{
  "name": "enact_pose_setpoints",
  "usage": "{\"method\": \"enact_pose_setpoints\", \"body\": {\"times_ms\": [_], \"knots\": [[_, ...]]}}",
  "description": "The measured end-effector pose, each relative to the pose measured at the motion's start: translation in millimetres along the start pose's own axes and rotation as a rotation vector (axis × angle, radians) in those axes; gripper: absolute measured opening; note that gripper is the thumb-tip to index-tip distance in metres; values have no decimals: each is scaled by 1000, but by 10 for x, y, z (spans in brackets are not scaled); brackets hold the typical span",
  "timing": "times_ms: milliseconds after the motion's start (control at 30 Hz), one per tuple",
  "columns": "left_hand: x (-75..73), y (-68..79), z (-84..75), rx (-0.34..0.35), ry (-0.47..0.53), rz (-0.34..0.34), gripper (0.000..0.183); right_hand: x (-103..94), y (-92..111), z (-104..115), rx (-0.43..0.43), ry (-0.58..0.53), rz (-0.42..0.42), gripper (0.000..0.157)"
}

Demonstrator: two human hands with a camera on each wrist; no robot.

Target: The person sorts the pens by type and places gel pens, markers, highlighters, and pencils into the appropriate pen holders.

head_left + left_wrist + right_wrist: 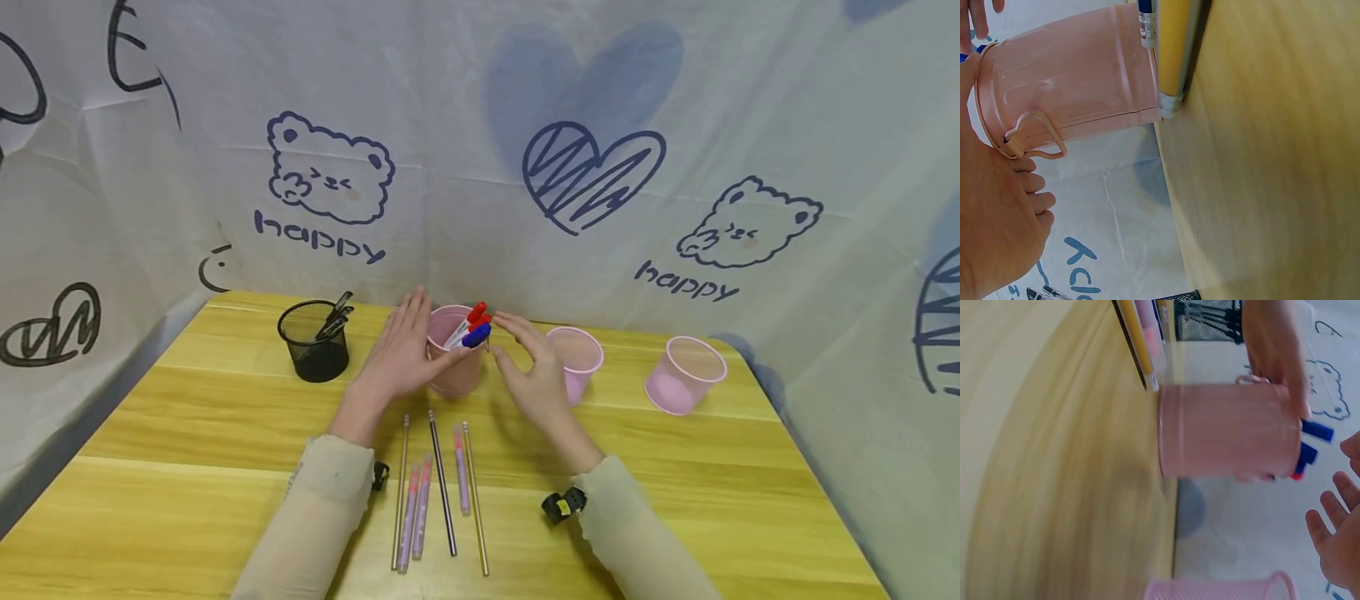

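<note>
A pink metal bucket (457, 379) with small side handles stands upright at the back middle of the table. Red- and blue-capped markers (476, 336) lean in it, caps above the rim. My left hand (397, 350) holds the bucket from its left side, thumb across the front of the rim, fingers along the left. Right of the bucket hovers my right hand (536, 375), fingers apart and holding nothing; in the right wrist view its fingers (1335, 509) are clear of the marker caps. Parts of the left fingers are hidden behind the bucket in the right wrist view.
In front lie three pencils (442, 483) and three pink-and-purple pens (422, 508). A black mesh cup (318, 362) with black pens stands left. Two pink cups stand right, one (577, 354) partly behind my right hand, another (678, 387) farther out. A printed cloth (465, 208) hangs behind.
</note>
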State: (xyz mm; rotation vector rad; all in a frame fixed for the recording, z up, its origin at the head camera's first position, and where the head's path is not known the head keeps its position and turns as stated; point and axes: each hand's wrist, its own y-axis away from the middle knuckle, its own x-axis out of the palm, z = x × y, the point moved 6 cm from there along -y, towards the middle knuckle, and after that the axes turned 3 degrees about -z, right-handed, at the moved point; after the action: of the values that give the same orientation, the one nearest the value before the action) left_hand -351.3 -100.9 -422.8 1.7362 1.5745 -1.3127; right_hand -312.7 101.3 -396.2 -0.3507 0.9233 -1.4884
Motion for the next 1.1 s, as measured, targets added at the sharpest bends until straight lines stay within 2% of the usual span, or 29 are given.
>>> {"method": "enact_pose_setpoints", "body": {"times_ms": [267, 367, 500, 633, 800, 1100], "knots": [[6, 6, 4, -4, -6, 13, 109, -399, 26, -13, -64, 241, -33, 47], [5, 14, 7, -5, -6, 17, 110, -526, 39, -82, -23, 368, 1, 55], [8, 13, 5, 0, -7, 16, 110, -666, 56, -231, 57, 572, 86, 67], [3, 5, -5, 3, -3, 11, 110, -762, 60, -372, 112, 714, 172, 75], [3, -1, -10, 5, 5, 6, 110, -826, 84, -508, 162, 788, 246, 81], [9, -2, 13, -11, 3, 18, 110, -922, 133, -690, 263, 842, 382, 93]]}}
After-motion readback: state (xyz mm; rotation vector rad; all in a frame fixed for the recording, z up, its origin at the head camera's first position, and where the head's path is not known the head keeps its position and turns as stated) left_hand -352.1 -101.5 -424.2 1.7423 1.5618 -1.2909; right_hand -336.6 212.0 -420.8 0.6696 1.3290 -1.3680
